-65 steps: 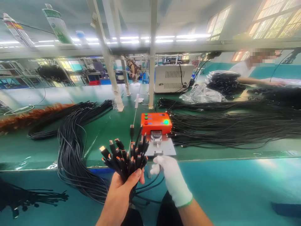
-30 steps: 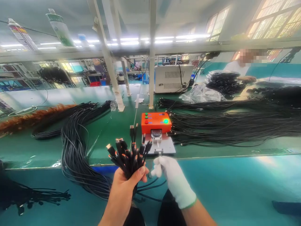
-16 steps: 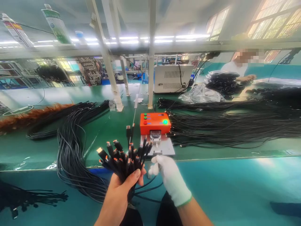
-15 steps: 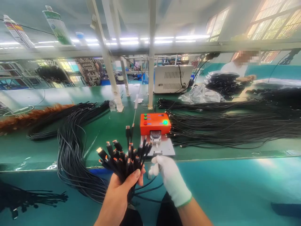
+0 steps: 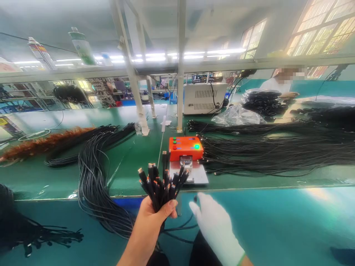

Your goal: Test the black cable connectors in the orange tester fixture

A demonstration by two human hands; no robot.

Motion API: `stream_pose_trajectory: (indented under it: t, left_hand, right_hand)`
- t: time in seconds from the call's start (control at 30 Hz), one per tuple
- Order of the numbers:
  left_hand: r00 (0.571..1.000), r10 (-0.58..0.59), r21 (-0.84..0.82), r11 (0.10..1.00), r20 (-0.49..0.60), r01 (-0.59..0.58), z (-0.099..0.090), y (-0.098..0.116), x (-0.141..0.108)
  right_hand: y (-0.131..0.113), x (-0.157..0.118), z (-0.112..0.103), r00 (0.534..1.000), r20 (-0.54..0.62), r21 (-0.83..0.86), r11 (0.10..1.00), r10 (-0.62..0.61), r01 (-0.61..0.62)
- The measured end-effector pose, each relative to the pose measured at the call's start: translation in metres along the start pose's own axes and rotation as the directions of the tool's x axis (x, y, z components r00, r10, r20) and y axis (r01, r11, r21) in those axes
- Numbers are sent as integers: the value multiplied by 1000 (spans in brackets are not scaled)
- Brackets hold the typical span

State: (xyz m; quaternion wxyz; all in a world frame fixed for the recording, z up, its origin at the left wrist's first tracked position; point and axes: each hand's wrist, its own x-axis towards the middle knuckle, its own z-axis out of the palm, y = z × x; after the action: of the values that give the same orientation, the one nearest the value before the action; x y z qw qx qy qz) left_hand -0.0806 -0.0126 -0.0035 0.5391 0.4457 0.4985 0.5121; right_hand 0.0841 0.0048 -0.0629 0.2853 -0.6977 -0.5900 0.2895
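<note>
My bare left hand is wrapped round a bundle of black cables, whose connector ends fan upward, several with orange tips. To its right, my white-gloved right hand is closed at the fingertips on a small black connector, just below the table's front edge. Black cables run between the two hands. Beyond the bundle sits an orange tester box with a glowing green light, red and green buttons and a metal fixture on a silver plate.
Long black cables drape over the green table's left edge; more cables lie on the right. White posts rise behind the box, near a white metal case. A person sits at the back right.
The view has shifted slightly. My right hand has moved right and down, away from the fixture, and a black connector now shows at its fingertips. My left hand still holds the bundle.
</note>
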Motion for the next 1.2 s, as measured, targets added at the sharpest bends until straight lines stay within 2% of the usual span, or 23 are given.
stream_pose_trajectory:
  t: [0.07,0.1,0.17,0.23,0.3,0.37,0.43,0.53,0.7,0.83,1.0,1.2]
  left_hand:
    - [1000,-6,-8,1000,24,6,1,-3,-1]
    - [999,-12,-17,1000,33,12,2,-4,-2]
    - [999,-28,-52,998,30,29,5,-7,-2]
    - [999,-53,-111,993,-11,51,9,-10,-2]
    - [993,-59,-164,986,-102,42,10,-12,-1]
    - [979,-51,-190,982,-198,13,9,-12,0]
    - [970,-39,-191,982,-238,-7,7,-11,0]
    - [971,-47,-172,985,-233,6,5,-9,-1]
    - [974,-57,-150,988,-218,24,7,-5,-1]
    - [976,-32,-107,994,-213,10,8,-3,-1]
    - [980,-35,-93,996,-197,17,8,-5,0]
    - [964,-24,-130,991,-263,-11,11,-3,0]
  right_hand:
    - [-12,-8,-11,984,-137,65,991,-111,121]
    - [-21,-11,-16,974,-152,186,963,-169,196]
    - [-41,-18,-23,966,-96,508,823,-240,255]
    - [-56,-20,-23,971,-57,712,673,-230,201]
    - [-60,-18,-17,990,-49,819,562,-132,116]
    - [-53,-11,-9,999,0,888,460,-39,18]
    - [-39,-1,0,993,118,915,391,-25,-99]
    - [-18,16,12,961,266,899,379,-71,-221]
    - [-5,32,24,935,351,874,375,-49,-309]
    - [-3,34,27,935,342,891,349,-96,-291]
    - [-2,36,28,949,307,896,356,-68,-265]
    - [-2,38,32,947,311,907,322,-81,-271]
